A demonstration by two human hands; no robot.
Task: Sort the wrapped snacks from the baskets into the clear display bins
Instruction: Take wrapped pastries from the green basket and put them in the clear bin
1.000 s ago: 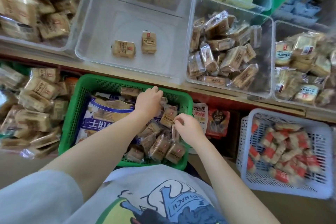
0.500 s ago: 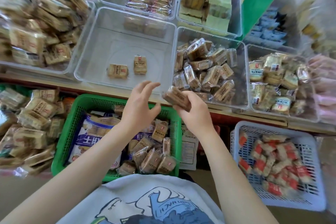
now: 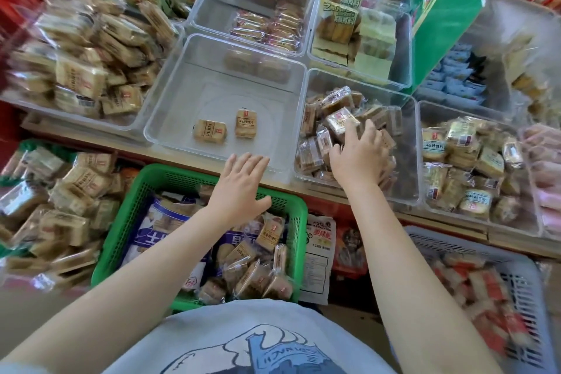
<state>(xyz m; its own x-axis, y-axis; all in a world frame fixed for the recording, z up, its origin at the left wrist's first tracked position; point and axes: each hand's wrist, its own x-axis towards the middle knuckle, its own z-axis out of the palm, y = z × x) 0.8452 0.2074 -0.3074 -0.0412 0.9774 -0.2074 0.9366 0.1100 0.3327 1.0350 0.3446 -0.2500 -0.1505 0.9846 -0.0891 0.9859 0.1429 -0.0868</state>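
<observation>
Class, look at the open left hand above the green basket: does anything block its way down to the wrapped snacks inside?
Nothing visible does: the left hand hovers over the green basket, whose open top leaves the wrapped snacks uncovered.

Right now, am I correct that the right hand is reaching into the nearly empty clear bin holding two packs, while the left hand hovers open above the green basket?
Not quite. The head view shows the right hand in the neighbouring clear bin piled with brown packs, not in the nearly empty bin. The left hand does hover open above the green basket.
</observation>
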